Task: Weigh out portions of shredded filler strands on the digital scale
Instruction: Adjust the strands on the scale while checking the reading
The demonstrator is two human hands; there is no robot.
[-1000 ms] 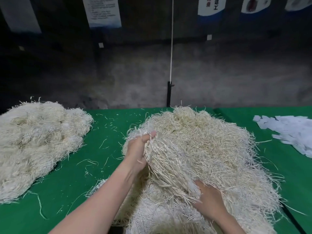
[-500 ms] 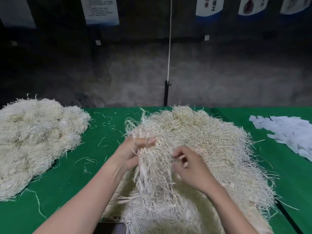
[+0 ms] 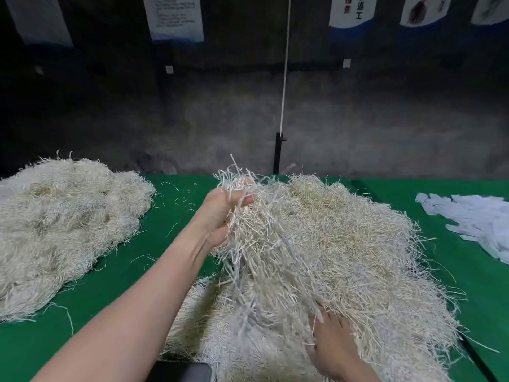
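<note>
Head view: my left hand (image 3: 220, 216) is gripping a tuft of filler strands (image 3: 264, 238), fingers curled round its top, holding it raised over the left side of the main heap (image 3: 358, 244) on the green bench (image 3: 132, 285). The tuft is hanging with its long axis running down and toward me, its tail reaching my right hand (image 3: 334, 348). That hand is lying low at the heap's near edge, fingertips buried, so I cannot tell whether they are curling. A dark object (image 3: 179, 372), perhaps the scale, is sitting nearest me, below and left of the tuft. I judge the left hand is better placed to bring the tuft there.
</note>
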